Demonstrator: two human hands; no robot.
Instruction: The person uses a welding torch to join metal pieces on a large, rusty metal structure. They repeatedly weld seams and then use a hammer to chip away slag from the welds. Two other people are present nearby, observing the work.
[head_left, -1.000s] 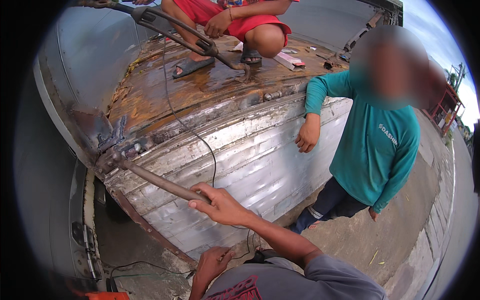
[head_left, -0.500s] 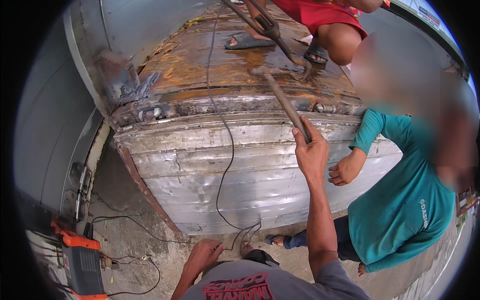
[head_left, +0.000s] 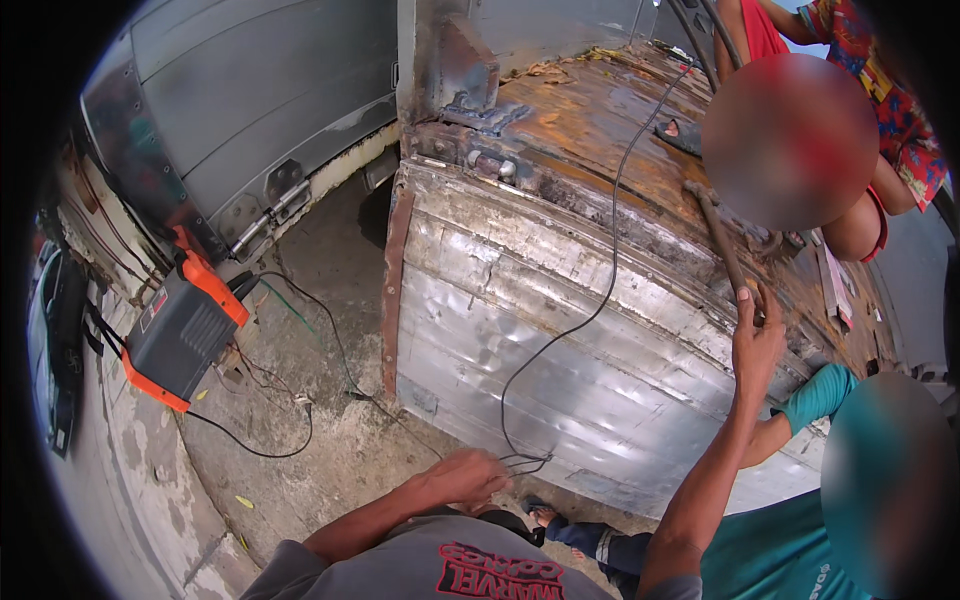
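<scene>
My right hand [head_left: 760,335] grips the end of a hammer's handle [head_left: 722,242]. The small hammer head [head_left: 692,188] rests on or just above the rusty wet metal bed [head_left: 590,140] of a truck-like body. Below the bed's edge hangs a dented silver metal panel [head_left: 560,310], sloping down to the ground. My left hand [head_left: 465,478] is low, in front of my waist, near a thin black cable [head_left: 560,335] that runs up across the panel. Its fingers are smeared, so I cannot make out whether they hold anything.
On the concrete at left lies a black-and-orange welding machine [head_left: 185,330] with cables trailing from it. A grey hinged metal side panel [head_left: 270,90] stands behind. One person in red crouches on the bed; another in a teal shirt [head_left: 770,540] stands close at my right.
My view has swung left, so the panel and bed sit further right and the welding machine shows more fully. The hammer remains in my right hand. The crouching person's head now leans into view.
</scene>
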